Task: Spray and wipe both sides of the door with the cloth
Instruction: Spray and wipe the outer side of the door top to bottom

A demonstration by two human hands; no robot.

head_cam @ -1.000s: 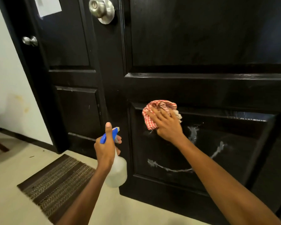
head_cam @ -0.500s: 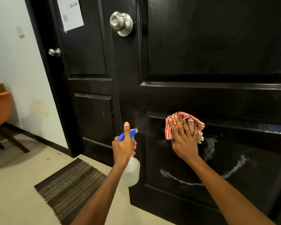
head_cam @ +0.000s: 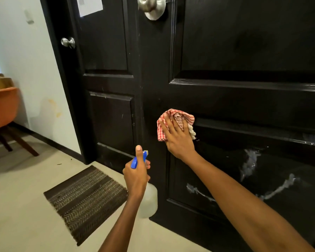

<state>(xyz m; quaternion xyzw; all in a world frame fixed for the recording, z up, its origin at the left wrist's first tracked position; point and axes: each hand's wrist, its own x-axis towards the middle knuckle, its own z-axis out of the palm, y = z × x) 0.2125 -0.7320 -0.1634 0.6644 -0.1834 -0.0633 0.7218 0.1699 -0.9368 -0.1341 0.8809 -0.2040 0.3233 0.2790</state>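
Flat-fingered, the right hand (head_cam: pixel 178 140) presses the cloth (head_cam: pixel 173 122) against the door (head_cam: pixel 244 99); the left hand (head_cam: pixel 136 176) grips the spray bottle (head_cam: pixel 147 202).

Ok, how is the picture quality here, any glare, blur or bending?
Head view: glare runs along the door moulding and glints on the knob; the chair at the left edge is smeared; straight door edges bow with the wide lens; the cloth and spray bottle look sharp.

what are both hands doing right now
Left hand: grips the spray bottle.
Right hand: fingers spread, pressing the cloth on the door.
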